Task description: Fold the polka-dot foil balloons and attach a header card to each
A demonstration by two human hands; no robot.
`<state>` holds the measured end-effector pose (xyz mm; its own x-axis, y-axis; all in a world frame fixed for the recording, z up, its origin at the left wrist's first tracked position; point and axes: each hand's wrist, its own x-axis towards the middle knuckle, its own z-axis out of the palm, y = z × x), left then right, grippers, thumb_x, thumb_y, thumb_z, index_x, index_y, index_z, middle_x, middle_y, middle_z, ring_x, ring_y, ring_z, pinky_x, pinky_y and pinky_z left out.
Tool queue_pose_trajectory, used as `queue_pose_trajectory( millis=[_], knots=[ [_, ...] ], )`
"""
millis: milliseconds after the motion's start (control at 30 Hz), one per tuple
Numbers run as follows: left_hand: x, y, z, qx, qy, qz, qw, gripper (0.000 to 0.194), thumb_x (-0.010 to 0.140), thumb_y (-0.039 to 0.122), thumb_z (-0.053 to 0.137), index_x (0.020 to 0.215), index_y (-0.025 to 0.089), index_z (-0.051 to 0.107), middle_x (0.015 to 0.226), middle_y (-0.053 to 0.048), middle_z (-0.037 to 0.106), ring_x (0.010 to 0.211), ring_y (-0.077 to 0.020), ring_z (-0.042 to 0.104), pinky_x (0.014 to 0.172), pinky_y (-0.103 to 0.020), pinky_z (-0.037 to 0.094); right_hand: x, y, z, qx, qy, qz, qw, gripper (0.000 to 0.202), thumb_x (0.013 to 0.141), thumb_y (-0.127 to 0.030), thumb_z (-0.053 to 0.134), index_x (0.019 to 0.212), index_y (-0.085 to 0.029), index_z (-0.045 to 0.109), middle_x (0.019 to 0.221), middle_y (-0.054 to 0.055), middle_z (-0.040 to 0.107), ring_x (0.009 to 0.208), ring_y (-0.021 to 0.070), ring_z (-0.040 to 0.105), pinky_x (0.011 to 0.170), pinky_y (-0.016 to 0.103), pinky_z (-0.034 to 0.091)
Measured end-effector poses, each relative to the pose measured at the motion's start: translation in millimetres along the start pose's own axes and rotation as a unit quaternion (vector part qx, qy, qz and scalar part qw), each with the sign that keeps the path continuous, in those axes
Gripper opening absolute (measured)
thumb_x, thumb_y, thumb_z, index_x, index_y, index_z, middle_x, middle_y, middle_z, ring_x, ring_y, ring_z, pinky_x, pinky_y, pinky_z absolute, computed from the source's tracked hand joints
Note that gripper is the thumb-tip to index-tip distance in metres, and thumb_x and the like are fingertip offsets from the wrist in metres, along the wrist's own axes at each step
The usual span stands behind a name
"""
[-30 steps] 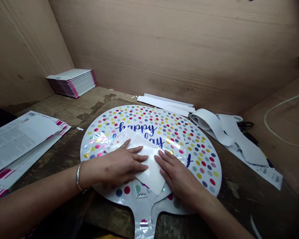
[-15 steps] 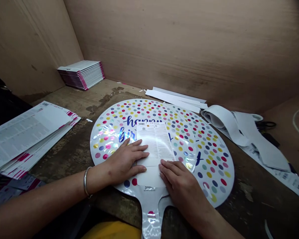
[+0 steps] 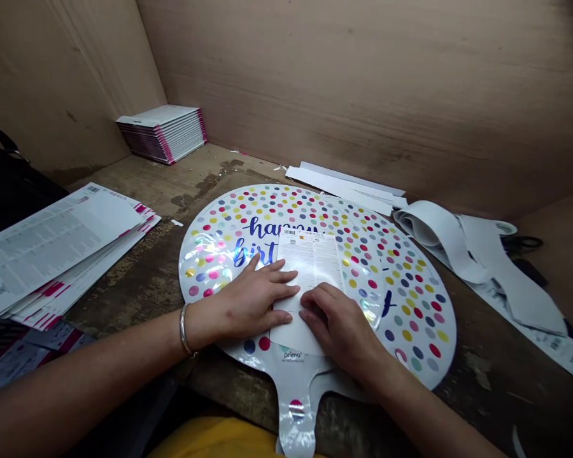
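Observation:
A flat foil balloon (image 3: 210, 254) with coloured dots and blue "happy birthday" lettering lies before me, its tail toward me. It overlaps a second dotted balloon (image 3: 424, 331) to the right. On top rests a white printed card (image 3: 310, 254), covering part of the lettering. My left hand (image 3: 262, 296) lies flat with fingers spread over the card's left edge and the balloon. On the card's lower right, my right hand (image 3: 339, 321) has its fingers bent and thumb and fingertips drawn together. Whatever may be between those fingertips is hidden.
A pile of similar printed cards (image 3: 67, 242) lies at the left. Folded cards (image 3: 167, 130) are stacked in the back corner. White paper strips (image 3: 339, 184) lie by the back wall. A curled label roll (image 3: 463, 242) and dark-handled scissors (image 3: 525, 243) are at the right.
My right hand's fingers have gone from stretched out to bent together. The card has shifted slightly to the right on the balloon. My left hand stays flat. The view has moved a little.

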<state>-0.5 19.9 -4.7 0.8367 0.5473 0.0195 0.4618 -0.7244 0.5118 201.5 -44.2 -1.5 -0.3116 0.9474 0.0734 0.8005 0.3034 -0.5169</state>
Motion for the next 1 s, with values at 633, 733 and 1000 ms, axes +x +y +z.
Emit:
queue_pose_trajectory(
  millis=[633,733,1000],
  knots=[
    [3.9,-1.7,-1.4,0.014,0.006,0.018,1.000,0.045,0.083,0.040,0.059,0.126,0.027,0.052,0.140,-0.004,0.045,0.135,-0.0306,0.029,0.107,-0.057,0.016,-4.1,-0.5,3.3,-0.007,0.002,-0.028,1.000,0.021,0.088,-0.016,0.048,0.104,-0.022,0.061,0.095,0.007,0.056,0.087,0.0185,0.055,0.075,0.033,0.047],
    [3.8,-2.2,-1.4,0.011,0.005,0.014,1.000,0.046,0.083,0.041,0.059,0.127,0.028,0.052,0.140,-0.004,0.046,0.135,-0.0301,0.028,0.108,-0.056,0.014,-4.0,-2.2,2.2,0.000,-0.003,-0.040,0.999,0.018,0.089,-0.017,0.047,0.096,-0.022,0.063,0.093,0.007,0.056,0.085,0.0177,0.054,0.074,0.032,0.048],
    [4.0,-4.8,-1.5,0.010,0.000,0.013,1.000,0.048,0.084,0.043,0.058,0.129,0.029,0.050,0.141,-0.003,0.044,0.136,-0.0297,0.027,0.108,-0.056,0.013,-1.7,2.5,-4.1,0.043,-0.016,-0.047,0.998,0.018,0.087,-0.012,0.048,0.096,-0.021,0.060,0.094,0.006,0.056,0.084,0.0165,0.055,0.074,0.031,0.048]
  ],
)
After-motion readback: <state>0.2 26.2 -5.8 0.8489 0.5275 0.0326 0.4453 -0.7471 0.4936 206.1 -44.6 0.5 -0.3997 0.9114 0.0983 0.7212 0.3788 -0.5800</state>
